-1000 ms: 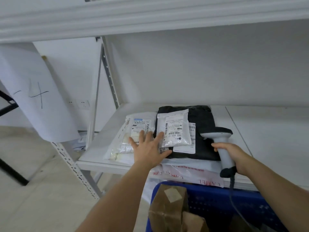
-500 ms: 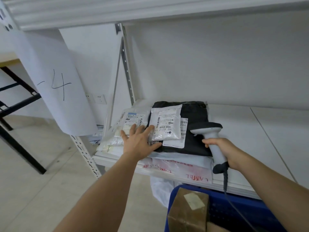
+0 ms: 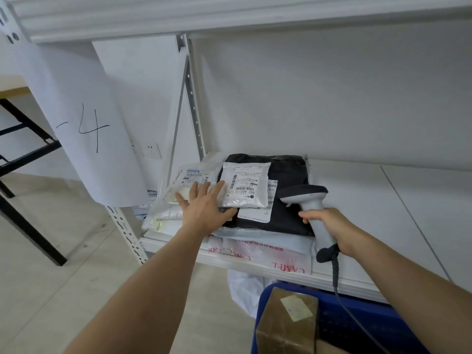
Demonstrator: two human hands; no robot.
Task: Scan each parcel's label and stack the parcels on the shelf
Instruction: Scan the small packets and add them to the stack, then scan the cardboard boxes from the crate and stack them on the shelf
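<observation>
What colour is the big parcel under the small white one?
Black, shown in the head view, the only view here.

The shelf [image 3: 357, 200] looks like smooth, matt white painted metal, its upright punched with holes. The parcels are plastic film: a matt black bag [image 3: 288, 175] and a crinkled glossy white pouch [image 3: 245, 185] with paper labels. The scanner [image 3: 311, 203] is smooth grey plastic, and the box [image 3: 286, 323] is brown cardboard.

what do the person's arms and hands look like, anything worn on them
Both forearms are bare up to the frame edge: no sleeves show. The left hand and right hand have no gloves, and no rings, watch or wristband can be seen.
</observation>
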